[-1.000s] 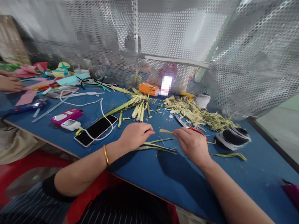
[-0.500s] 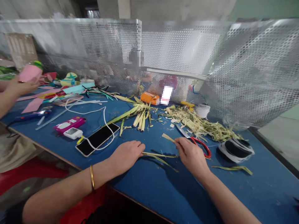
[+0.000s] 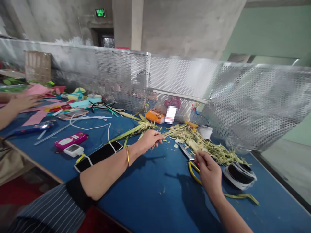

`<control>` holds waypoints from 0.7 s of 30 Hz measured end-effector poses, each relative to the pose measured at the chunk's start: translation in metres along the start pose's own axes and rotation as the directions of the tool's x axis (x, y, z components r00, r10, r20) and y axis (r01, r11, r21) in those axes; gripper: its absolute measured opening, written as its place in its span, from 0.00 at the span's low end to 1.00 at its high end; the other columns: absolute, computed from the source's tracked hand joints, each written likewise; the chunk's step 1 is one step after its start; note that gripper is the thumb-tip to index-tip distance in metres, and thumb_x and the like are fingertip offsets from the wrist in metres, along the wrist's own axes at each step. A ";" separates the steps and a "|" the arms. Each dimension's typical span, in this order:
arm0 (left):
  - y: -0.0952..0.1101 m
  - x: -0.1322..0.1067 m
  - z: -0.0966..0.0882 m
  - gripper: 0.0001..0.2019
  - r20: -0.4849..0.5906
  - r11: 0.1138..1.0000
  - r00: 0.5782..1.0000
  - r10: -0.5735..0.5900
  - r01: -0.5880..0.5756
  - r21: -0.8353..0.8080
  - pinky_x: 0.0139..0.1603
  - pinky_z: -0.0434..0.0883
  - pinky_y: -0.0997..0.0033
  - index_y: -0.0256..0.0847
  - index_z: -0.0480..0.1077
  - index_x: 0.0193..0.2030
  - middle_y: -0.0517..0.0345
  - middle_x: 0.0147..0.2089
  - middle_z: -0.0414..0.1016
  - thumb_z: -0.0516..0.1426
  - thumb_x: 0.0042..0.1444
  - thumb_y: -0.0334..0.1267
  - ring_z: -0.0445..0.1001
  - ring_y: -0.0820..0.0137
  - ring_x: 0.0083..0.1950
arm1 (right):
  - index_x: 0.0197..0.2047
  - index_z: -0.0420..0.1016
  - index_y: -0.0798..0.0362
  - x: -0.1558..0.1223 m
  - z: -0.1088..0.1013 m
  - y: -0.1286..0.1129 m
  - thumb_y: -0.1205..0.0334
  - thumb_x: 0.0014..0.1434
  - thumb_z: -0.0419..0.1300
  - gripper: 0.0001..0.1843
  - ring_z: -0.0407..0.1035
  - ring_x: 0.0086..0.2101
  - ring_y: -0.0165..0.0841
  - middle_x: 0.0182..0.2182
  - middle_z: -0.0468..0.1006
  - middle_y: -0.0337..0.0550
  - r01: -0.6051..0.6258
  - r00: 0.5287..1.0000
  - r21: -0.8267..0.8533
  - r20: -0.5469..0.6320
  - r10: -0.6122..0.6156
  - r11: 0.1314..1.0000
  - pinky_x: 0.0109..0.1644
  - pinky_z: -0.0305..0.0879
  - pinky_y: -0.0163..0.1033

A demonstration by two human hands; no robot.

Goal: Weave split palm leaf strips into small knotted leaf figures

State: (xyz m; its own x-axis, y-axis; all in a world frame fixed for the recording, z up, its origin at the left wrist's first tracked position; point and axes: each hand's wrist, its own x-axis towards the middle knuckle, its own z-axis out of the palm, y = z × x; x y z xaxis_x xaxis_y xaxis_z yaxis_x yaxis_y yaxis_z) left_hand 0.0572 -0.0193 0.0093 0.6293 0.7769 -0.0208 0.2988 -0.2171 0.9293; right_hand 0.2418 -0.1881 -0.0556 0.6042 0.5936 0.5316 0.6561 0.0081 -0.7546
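Observation:
My left hand (image 3: pixel 152 139) is raised over the blue table, its fingers pinched on a thin green plant strip (image 3: pixel 173 130) that points right toward a heap of shredded plant scraps (image 3: pixel 218 150). My right hand (image 3: pixel 207 166) is closed too, fingertips together on a pale, flat plant strip (image 3: pixel 193 145) that sticks up against the heap. Beneath that hand lie scissors (image 3: pixel 186 152); their yellow handle loop shows, and the rest of the handle is mostly hidden. Behind my left hand is a bundle of leafy stalks (image 3: pixel 143 125), partly covered.
To the left are a phone (image 3: pixel 102 155) with a white cable, a magenta device (image 3: pixel 71 140) and a co-worker's hands (image 3: pixel 24 102) over pink material. A black-and-white roll (image 3: pixel 239 174) stands at the right. A perforated metal screen (image 3: pixel 179 76) runs along the back.
My left hand has lifted and moved forward with the green strip, away from the table's front. My right hand shifted slightly right; the scissors' yellow loop now shows. The camera view tilted up.

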 end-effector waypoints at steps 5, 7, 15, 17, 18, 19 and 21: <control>-0.018 -0.018 0.027 0.12 0.228 0.856 0.952 -0.206 0.288 -0.429 0.25 0.66 0.77 0.36 0.70 0.32 0.55 0.32 0.77 0.61 0.53 0.44 0.76 0.73 0.29 | 0.42 0.76 0.50 -0.007 -0.001 -0.013 0.66 0.65 0.48 0.15 0.70 0.32 0.33 0.36 0.77 0.44 0.493 0.869 -0.305 0.210 -0.448 0.815 0.35 0.61 0.36; -0.024 -0.024 0.038 0.12 0.278 0.839 0.935 -0.220 0.327 -0.435 0.27 0.67 0.76 0.35 0.70 0.31 0.53 0.33 0.78 0.61 0.53 0.44 0.78 0.70 0.32 | 0.43 0.77 0.50 -0.009 -0.002 -0.020 0.71 0.65 0.47 0.17 0.69 0.31 0.32 0.34 0.77 0.43 0.657 0.754 -0.355 0.309 -0.580 0.665 0.37 0.59 0.38; -0.027 -0.037 0.052 0.18 0.473 0.910 0.866 -0.161 0.316 -0.268 0.22 0.63 0.76 0.37 0.70 0.33 0.51 0.35 0.80 0.62 0.49 0.52 0.74 0.73 0.25 | 0.36 0.74 0.52 -0.010 0.003 -0.027 0.71 0.67 0.46 0.16 0.67 0.30 0.31 0.31 0.77 0.42 0.791 0.596 -0.244 0.514 -0.617 0.561 0.41 0.54 0.40; -0.027 -0.038 0.051 0.19 0.483 0.927 0.861 -0.158 0.298 -0.227 0.19 0.58 0.77 0.37 0.68 0.31 0.53 0.33 0.79 0.61 0.48 0.53 0.69 0.77 0.22 | 0.37 0.74 0.52 -0.010 0.003 -0.026 0.71 0.67 0.47 0.15 0.68 0.32 0.32 0.32 0.78 0.43 0.789 0.600 -0.249 0.510 -0.616 0.562 0.41 0.54 0.40; -0.027 -0.039 0.051 0.19 0.482 0.933 0.862 -0.159 0.292 -0.213 0.19 0.55 0.77 0.37 0.67 0.30 0.54 0.31 0.78 0.61 0.48 0.54 0.66 0.78 0.21 | 0.37 0.74 0.53 -0.010 0.003 -0.025 0.70 0.67 0.48 0.14 0.68 0.32 0.32 0.32 0.78 0.43 0.786 0.604 -0.255 0.510 -0.613 0.563 0.41 0.54 0.40; -0.026 -0.039 0.052 0.19 0.479 0.935 0.863 -0.162 0.289 -0.204 0.19 0.52 0.77 0.38 0.66 0.29 0.56 0.29 0.76 0.61 0.48 0.54 0.62 0.80 0.20 | 0.37 0.74 0.53 -0.010 0.003 -0.025 0.70 0.67 0.49 0.13 0.67 0.32 0.33 0.32 0.78 0.43 0.784 0.607 -0.263 0.511 -0.608 0.562 0.41 0.54 0.40; -0.026 -0.041 0.053 0.19 0.473 0.938 0.864 -0.173 0.291 -0.190 0.19 0.48 0.76 0.38 0.65 0.28 0.61 0.26 0.70 0.60 0.49 0.54 0.56 0.81 0.19 | 0.37 0.74 0.53 -0.010 0.002 -0.024 0.70 0.66 0.50 0.12 0.67 0.31 0.33 0.31 0.77 0.43 0.777 0.615 -0.275 0.521 -0.592 0.566 0.41 0.54 0.40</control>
State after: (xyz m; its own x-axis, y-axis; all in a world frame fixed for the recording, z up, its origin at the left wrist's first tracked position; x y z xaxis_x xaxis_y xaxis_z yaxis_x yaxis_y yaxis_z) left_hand 0.0615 -0.0768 -0.0331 0.8316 0.4288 -0.3531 0.3275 0.1349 0.9352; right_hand 0.2190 -0.1924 -0.0442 -0.2524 0.7794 0.5735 0.9652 0.2449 0.0920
